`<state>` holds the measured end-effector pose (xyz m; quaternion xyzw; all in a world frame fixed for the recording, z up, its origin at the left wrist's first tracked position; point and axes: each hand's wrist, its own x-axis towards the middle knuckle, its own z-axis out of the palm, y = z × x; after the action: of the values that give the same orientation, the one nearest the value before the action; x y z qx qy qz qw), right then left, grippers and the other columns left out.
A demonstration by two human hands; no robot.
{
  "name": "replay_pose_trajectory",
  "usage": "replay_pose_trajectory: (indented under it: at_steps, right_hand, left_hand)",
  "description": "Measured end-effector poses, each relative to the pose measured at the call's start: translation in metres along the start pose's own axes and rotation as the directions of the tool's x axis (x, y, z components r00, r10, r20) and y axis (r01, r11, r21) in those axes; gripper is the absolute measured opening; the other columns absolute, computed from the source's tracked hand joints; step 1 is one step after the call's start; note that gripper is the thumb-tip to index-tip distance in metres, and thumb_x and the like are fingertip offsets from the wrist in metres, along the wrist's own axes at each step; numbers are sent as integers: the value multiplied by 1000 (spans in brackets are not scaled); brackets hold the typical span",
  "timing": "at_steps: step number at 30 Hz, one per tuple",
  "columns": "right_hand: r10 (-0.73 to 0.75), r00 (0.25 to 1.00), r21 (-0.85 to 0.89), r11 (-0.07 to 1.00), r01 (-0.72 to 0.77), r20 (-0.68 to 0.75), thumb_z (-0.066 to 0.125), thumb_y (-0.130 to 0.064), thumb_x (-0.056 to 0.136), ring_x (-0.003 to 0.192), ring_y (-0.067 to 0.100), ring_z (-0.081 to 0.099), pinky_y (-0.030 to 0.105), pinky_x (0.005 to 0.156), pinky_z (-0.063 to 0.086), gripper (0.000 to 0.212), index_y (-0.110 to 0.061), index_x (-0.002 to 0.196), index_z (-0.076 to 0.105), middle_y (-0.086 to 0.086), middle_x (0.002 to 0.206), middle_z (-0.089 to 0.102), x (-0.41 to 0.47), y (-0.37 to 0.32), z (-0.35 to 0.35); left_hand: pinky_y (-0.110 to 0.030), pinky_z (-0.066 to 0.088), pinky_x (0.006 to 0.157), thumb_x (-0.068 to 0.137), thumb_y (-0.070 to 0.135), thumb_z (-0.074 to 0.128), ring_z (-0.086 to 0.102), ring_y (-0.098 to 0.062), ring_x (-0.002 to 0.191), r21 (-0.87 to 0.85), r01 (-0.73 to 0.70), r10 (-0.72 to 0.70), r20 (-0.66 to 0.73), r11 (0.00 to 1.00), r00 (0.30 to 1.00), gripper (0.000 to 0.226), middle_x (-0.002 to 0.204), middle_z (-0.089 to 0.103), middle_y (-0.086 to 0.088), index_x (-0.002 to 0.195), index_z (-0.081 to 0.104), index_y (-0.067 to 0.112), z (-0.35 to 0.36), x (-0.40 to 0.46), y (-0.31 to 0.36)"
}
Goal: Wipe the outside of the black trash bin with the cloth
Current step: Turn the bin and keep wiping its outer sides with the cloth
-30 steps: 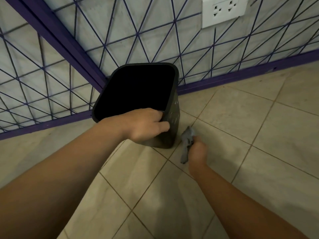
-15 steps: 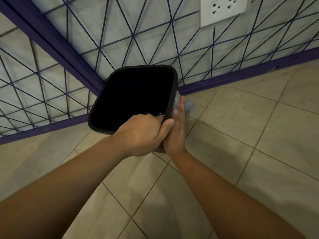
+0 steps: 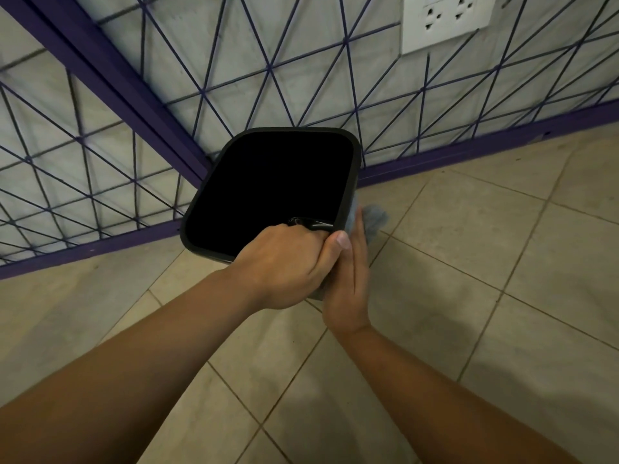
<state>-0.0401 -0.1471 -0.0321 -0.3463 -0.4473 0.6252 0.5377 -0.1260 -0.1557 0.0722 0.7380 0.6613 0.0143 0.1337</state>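
Black trash bin [image 3: 346,195]: held tilted in a floor corner, mouth turned up toward the camera. Near rim is gripped by the left hand [image 3: 284,266], fingers curled inside. Grey cloth [image 3: 373,220] is pressed flat against the bin's right side by the right hand [image 3: 348,283] (fingers straight). Beige tiled floor [image 3: 469,262]; purple-lined walls; white socket [image 3: 443,20] above.

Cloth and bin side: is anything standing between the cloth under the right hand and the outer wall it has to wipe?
Nothing visible does. The right hand presses the cloth flat against the black trash bin on its right outer wall. The left hand grips the near rim, beside that wall rather than across it.
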Motion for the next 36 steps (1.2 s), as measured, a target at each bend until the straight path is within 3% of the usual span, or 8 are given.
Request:
replay_pose_trajectory:
  at_steps: [3, 6, 11, 17, 23, 26, 32, 36]
  right_hand:
    - [34, 999, -28, 999, -34, -4, 27, -27, 110, 160, 24, 23, 49, 130, 23, 56, -5, 162, 22, 14, 170, 27, 19, 4, -2]
    - [96, 994, 102, 991, -90, -54, 30, -21, 112, 156, 10, 28, 28, 128, 28, 52, -6, 161, 26, 10, 169, 29, 27, -7, 4]
    - [18, 1000, -17, 1000, -18, -15, 28, -37, 104, 161, 19, 19, 48, 131, 21, 66, -7, 162, 19, 8, 172, 22, 0, 3, 0]
    - [-1, 997, 1, 1000, 1, -72, 32, -50, 99, 160, 14, 21, 47, 131, 21, 69, -19, 161, 25, 2, 171, 26, 7, 2, 6]
    - [115, 989, 84, 991, -107, -97, 34, -32, 105, 160, 23, 23, 50, 130, 21, 62, -9, 162, 22, 8, 170, 27, 20, 4, 4]
    - [6, 996, 6, 1000, -5, -85, 33, -47, 100, 160, 17, 21, 49, 131, 20, 71, -16, 163, 23, 1, 171, 26, 9, 0, 10]
    - [61, 994, -6, 998, -62, -85, 29, -36, 100, 161, 21, 20, 51, 131, 20, 63, -16, 160, 23, 7, 171, 25, 16, 3, 4]
    - [-69, 997, -72, 995, 67, -29, 29, -32, 106, 162, 17, 16, 51, 132, 17, 62, -8, 163, 20, 5, 173, 21, -5, 6, 6]
  left_hand:
    - [-30, 40, 62, 98, 54, 7, 58, -11, 62, 17, -9, 10, -17, 1000, 1000, 62, 68, 63, 4, 81, 60, 25, 1, 0, -4]
    - [-22, 30, 56, 99, 53, 11, 51, -6, 54, -14, -3, 2, -16, 1000, 1000, 51, 58, 53, 8, 68, 46, 33, 2, -1, -2]
    - [-17, 28, 54, 103, 48, 15, 51, -5, 53, -17, -18, 17, -38, 1000, 999, 55, 57, 53, 8, 75, 57, 26, 2, -1, -3]
    - [-15, 26, 52, 104, 48, 14, 54, -2, 54, -37, -7, 4, -72, 999, 997, 55, 52, 50, 9, 62, 46, 32, 5, -1, -4]
    - [-15, 25, 51, 106, 46, 17, 51, -4, 50, -32, -9, 6, -114, 999, 993, 55, 50, 47, 9, 61, 44, 32, 7, -1, -4]
    - [-15, 25, 51, 106, 46, 18, 53, -1, 54, -46, -2, -3, -117, 999, 993, 55, 49, 45, 11, 58, 43, 32, 6, -2, -5]
    - [-20, 25, 51, 106, 45, 19, 46, -5, 46, -49, 14, -20, -128, 999, 992, 55, 48, 44, 10, 58, 40, 31, 6, -4, -3]
    - [-20, 28, 51, 106, 46, 17, 50, -4, 48, -39, 9, -13, -103, 999, 995, 57, 48, 48, 10, 60, 47, 30, 5, -5, -5]
